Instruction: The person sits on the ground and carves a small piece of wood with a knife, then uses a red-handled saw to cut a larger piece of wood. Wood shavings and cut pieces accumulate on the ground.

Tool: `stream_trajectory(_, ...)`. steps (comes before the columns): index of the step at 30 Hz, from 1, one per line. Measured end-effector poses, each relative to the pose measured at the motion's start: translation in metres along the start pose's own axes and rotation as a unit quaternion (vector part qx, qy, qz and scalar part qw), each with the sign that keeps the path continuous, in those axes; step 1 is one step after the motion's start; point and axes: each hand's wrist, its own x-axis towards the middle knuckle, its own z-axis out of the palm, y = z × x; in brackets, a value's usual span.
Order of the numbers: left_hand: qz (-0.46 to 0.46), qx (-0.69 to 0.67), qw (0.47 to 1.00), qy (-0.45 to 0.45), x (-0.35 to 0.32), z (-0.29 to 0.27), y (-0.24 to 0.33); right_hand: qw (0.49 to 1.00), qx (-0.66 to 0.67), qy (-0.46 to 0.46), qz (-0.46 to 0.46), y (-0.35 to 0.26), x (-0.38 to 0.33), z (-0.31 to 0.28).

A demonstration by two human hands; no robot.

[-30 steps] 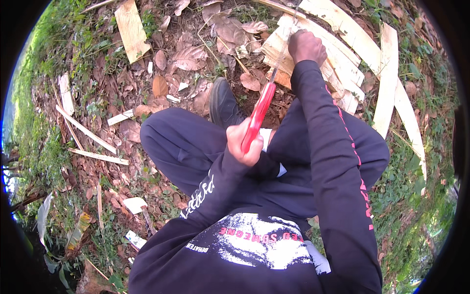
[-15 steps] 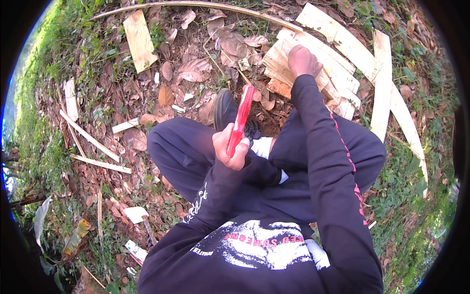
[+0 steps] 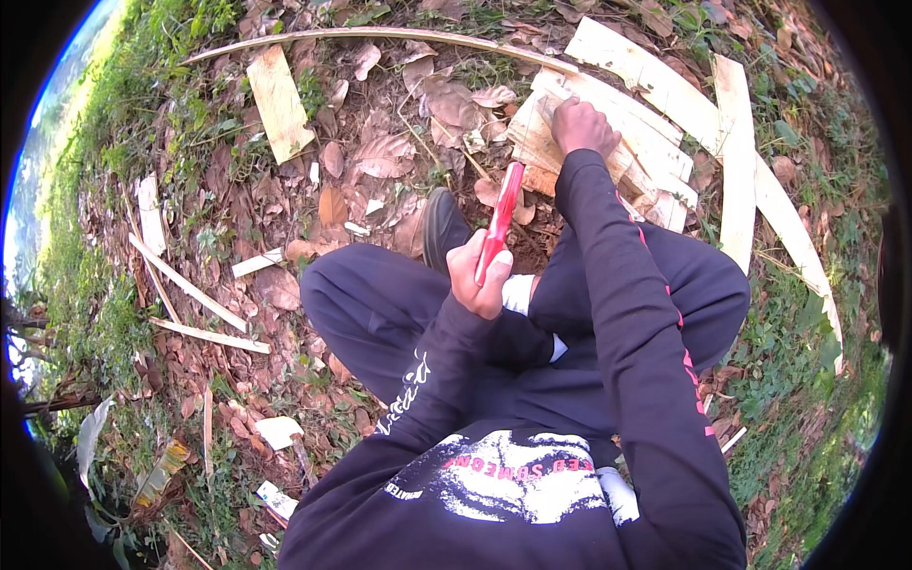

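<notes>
My left hand (image 3: 478, 277) is closed round a slender red tool (image 3: 501, 223), held above my crossed legs with its end pointing up and away from me. What kind of tool it is, I cannot tell. Farther out and to the right, my right hand (image 3: 584, 128) is a fist over a stack of pale, thin wooden boards (image 3: 648, 147). A blurred greyish patch shows beside its fingers; what they grip is hidden. Under the stack's near left edge, a rougher, orange-brown piece of wood (image 3: 541, 180) shows.
Long pale planks (image 3: 733, 171) lie to the right of the stack. A thin curved strip (image 3: 380, 34) runs along the far side. At the left are a short board (image 3: 279, 104) and several narrow offcuts (image 3: 190, 282) on dry leaves and grass. My dark shoe (image 3: 443, 228) is beside the tool.
My left hand has moved to the right with the red tool, nearer the stack. My right fist has shifted slightly over the boards. The whole view has turned a little.
</notes>
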Motion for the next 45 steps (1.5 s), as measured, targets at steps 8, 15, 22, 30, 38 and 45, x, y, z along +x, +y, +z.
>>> stream_trajectory(8, -0.018, -0.005, 1.0, 0.009, -0.003, 0.002, -0.004, 0.999, 0.006, 0.036, -0.018, 0.001, -0.001, 0.006)
stream_trajectory(15, 0.004, 0.012, 1.0, -0.025, -0.003, 0.001, 0.005, 0.999, 0.003, 0.046, -0.026, 0.004, 0.001, 0.009)
stream_trajectory(22, 0.011, 0.055, 0.998, -0.018, -0.027, -0.002, 0.007, 0.998, 0.003, 0.051, -0.048, 0.002, -0.003, 0.004)
stream_trajectory(30, 0.067, 0.058, 0.996, 0.011, 0.047, 0.031, -0.006, 0.999, -0.003, 0.023, -0.044, -0.002, -0.007, 0.001)
stream_trajectory(38, 0.078, 0.057, 0.995, 0.002, -0.029, 0.005, 0.0, 0.998, 0.002, 0.023, -0.05, 0.003, -0.001, -0.003)
stream_trajectory(45, 0.092, 0.112, 0.989, 0.013, 0.073, 0.037, -0.022, 0.997, 0.002, 0.046, -0.068, -0.003, -0.006, 0.003)
